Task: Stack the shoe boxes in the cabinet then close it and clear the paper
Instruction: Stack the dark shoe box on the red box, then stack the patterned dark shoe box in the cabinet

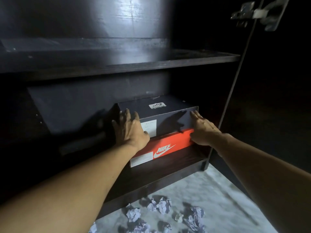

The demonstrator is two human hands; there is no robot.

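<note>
My left hand (130, 130) and right hand (202, 130) press flat, fingers straight, against the front of the dark shoe box (165, 115), which sits on the orange shoe box (170, 146) in the cabinet's (117, 63) bottom compartment; crumpled paper (161, 206) lies on the floor.

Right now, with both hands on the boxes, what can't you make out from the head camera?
- Head view, red box: its top is covered by the dark box; the left hand hides its left corner.
- White label on the dark box: print too small, partly behind the left hand.
- Cabinet interior left of the boxes: lost in shadow.
- Crumpled paper on the floor: some cut off by the bottom edge.
- Right hand: palm contact hidden.
</note>
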